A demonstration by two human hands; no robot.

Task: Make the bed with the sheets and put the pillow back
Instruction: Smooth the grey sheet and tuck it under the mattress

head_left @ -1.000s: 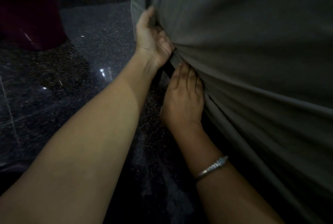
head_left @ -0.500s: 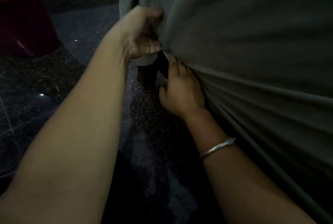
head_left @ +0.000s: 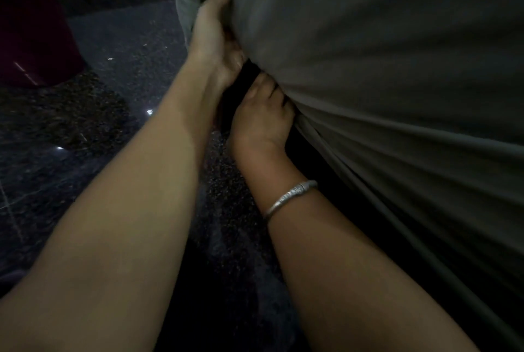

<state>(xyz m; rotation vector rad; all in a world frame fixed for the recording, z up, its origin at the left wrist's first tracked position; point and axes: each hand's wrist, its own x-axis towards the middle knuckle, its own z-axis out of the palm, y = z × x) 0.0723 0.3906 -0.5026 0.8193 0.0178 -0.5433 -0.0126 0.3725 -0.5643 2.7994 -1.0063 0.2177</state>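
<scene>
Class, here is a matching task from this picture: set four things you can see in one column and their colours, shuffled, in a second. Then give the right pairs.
Things:
1. bed sheet
2. bangle
3. plastic tub
4. floor

Colours:
A. maroon
B. dark, speckled
C. grey
D. silver

Pairs: 1-C, 2-D, 3-A, 4-B.

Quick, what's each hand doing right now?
Left hand: grips the sheet, thumb on top.
Right hand: fingertips hidden under the sheet; grip cannot be told.
</scene>
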